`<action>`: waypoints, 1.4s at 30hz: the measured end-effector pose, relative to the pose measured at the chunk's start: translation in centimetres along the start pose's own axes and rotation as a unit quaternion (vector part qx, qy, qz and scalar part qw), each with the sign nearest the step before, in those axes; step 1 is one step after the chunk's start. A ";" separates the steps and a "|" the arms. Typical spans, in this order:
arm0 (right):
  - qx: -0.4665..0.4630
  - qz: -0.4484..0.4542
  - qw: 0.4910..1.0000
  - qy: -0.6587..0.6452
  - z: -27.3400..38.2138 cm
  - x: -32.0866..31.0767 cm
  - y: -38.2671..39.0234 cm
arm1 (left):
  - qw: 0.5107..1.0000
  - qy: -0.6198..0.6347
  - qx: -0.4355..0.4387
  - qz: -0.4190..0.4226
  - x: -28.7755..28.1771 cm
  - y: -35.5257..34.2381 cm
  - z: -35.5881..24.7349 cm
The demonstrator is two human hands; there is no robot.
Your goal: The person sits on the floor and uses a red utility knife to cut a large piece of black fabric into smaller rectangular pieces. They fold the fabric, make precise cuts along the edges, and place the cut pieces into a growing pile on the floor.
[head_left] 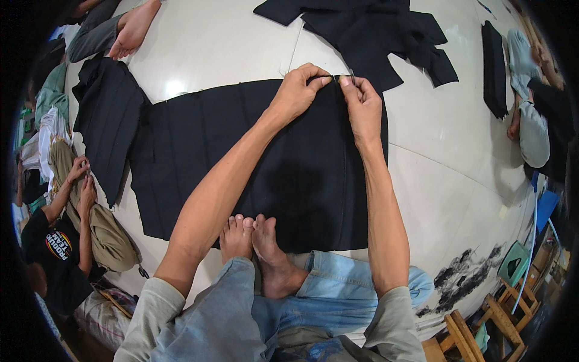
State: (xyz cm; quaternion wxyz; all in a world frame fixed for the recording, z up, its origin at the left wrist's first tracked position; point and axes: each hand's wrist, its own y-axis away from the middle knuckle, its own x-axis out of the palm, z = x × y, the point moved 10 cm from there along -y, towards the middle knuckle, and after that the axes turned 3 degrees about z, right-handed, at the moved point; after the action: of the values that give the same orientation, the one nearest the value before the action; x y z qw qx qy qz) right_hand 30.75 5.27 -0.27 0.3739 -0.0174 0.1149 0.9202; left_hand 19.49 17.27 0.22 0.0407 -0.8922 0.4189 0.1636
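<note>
A wide panel of black cloth (pixel 199 145) with several long seams lies spread on the floor in front of me, its near edge by my bare feet. My left hand (pixel 297 90) pinches the cloth's far edge between thumb and fingertips. Just right of it, my right hand (pixel 363 108) is closed at the same edge, beside a seam. A thin dark tool (pixel 352 75), like small thread snips, shows at its fingers; most of it is hidden in the hand. The two thumbs are close together but apart.
More black cloth pieces (pixel 368 36) lie on the pale tiled floor (pixel 434 133) beyond, with another black piece (pixel 105 114) at the left and a folded black stack (pixel 494 72) at the far right. People sit on both sides. Wooden stools (pixel 500 320) stand at the lower right.
</note>
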 end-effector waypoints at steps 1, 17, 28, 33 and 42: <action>-0.041 -0.002 0.999 0.018 0.7 0.1 -0.1 | 1.000 0.009 -0.009 -0.001 0.1 0.0 0.2; -0.252 0.024 0.928 0.273 4.3 1.1 -1.2 | 1.000 -0.013 -0.018 -0.004 -0.1 0.0 0.0; -0.271 0.041 0.922 0.275 5.2 1.4 -0.7 | 0.997 -0.040 0.069 0.019 0.4 0.0 -0.9; -0.255 0.056 0.921 0.288 4.2 1.7 -1.0 | 0.999 -0.039 0.019 0.009 0.3 -0.5 0.1; -0.223 -0.125 0.929 0.267 5.9 -2.4 -0.7 | 0.999 -0.044 -0.017 0.020 0.3 -0.5 0.9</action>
State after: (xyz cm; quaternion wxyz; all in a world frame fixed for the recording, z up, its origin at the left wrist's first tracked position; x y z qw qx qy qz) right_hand 33.33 5.41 5.61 0.4279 -0.3594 -0.0007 0.8293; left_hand 19.76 17.56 -0.78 0.0405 -0.8759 0.4319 0.2111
